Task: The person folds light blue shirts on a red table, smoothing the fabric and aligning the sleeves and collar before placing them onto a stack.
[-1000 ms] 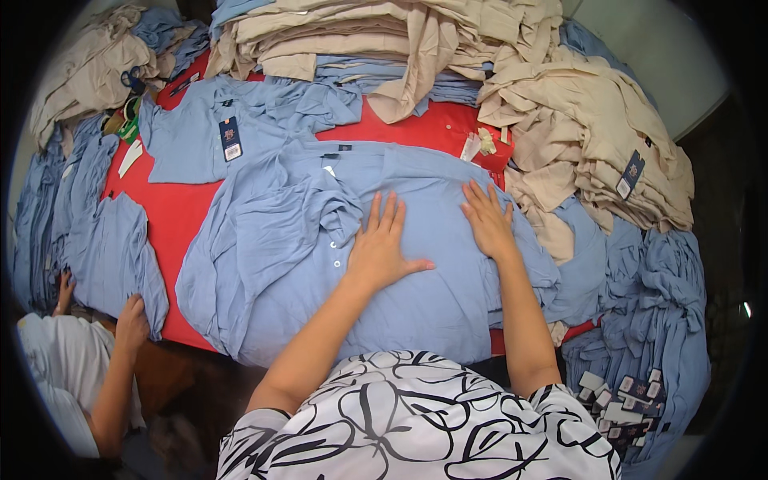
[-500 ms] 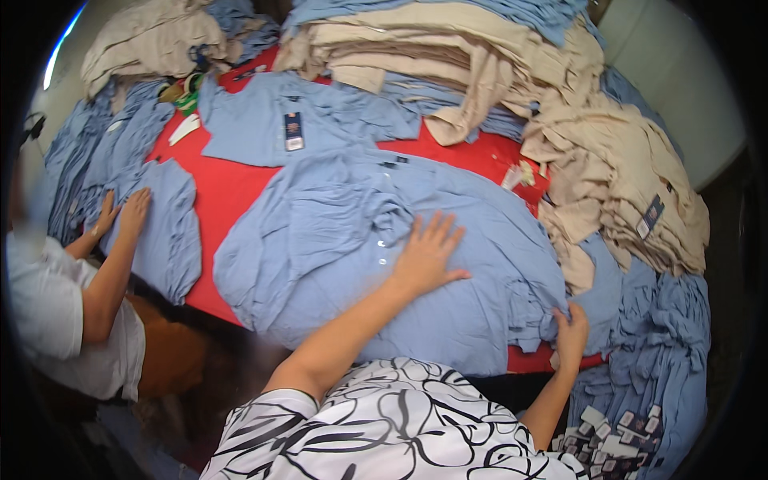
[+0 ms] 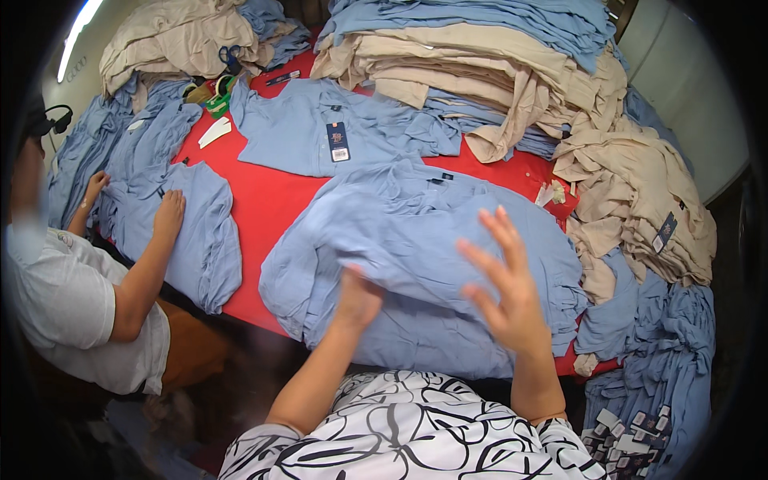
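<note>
A light blue buttoned shirt (image 3: pixel 448 320) lies spread in front of me, its collar end pointing away. My left hand (image 3: pixel 360 302) grips a raised, motion-blurred fold of it left of the middle; most of its fingers are hidden in the cloth. Above the shirt's right half my right hand (image 3: pixel 506 292) is raised open with fingers spread, holding nothing. Beyond the shirt lies a second blue shirt (image 3: pixel 280 132) with a dark hang tag (image 3: pixel 338 142) on its front.
The red tabletop (image 3: pixel 276 196) bears tall beige and blue garment stacks (image 3: pixel 448 52) at the back and a beige heap (image 3: pixel 640 188) at right. Tape rolls (image 3: pixel 220 98) and scissors (image 3: pixel 230 56) lie back left. At left, a co-worker's hands touch another blue shirt (image 3: pixel 204 240).
My left hand went from lying flat on the shirt to lifting a fold of it. My right hand left the shirt's right edge and rose over it. The view shifted slightly.
</note>
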Action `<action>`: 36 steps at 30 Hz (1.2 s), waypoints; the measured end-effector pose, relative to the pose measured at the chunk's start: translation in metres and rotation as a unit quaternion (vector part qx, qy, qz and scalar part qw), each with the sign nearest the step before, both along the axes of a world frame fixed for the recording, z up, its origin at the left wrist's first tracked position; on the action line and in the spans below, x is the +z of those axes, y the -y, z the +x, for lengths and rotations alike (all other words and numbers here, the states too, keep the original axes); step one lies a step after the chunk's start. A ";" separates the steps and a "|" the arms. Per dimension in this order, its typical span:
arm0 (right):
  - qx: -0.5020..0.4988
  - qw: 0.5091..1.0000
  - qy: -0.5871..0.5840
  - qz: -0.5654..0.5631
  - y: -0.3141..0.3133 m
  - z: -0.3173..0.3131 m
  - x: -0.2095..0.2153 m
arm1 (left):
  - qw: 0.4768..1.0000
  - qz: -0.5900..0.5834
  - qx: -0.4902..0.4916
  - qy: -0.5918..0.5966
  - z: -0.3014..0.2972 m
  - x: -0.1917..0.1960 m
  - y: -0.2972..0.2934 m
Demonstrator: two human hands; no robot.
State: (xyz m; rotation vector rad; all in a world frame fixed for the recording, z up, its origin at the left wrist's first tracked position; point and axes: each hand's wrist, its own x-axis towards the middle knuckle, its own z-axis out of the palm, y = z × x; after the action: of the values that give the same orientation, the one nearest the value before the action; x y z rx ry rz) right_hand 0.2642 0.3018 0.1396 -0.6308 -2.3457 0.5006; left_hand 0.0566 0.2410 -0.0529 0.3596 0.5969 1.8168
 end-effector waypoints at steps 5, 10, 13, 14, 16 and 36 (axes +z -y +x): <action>-0.155 0.946 -0.127 -0.254 -0.038 0.016 -0.092 | 0.989 0.022 0.051 0.141 -0.060 0.031 0.022; -0.209 0.925 -0.167 -0.270 -0.049 0.006 -0.151 | 0.995 -0.046 0.092 0.013 -0.107 0.045 0.023; -0.211 0.948 -0.114 -0.210 -0.064 -0.020 -0.157 | 0.997 -0.017 0.075 -0.012 -0.140 0.039 0.028; -0.191 0.948 -0.113 -0.227 -0.071 -0.029 -0.165 | 0.998 -0.003 0.068 -0.018 -0.149 0.034 0.029; -0.183 0.964 -0.064 -0.181 -0.076 -0.041 -0.185 | 0.995 -0.007 0.094 0.008 -0.160 0.026 0.029; -0.200 0.979 -0.018 0.028 -0.085 -0.075 -0.182 | 0.545 -0.344 0.287 -0.709 -0.239 0.029 0.061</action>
State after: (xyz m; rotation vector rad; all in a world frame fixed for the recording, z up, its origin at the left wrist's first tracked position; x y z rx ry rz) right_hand 0.1897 0.3869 -0.0423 -1.0269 -2.1138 0.2600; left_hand -0.1822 0.1798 -0.0236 1.1736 2.7329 1.2487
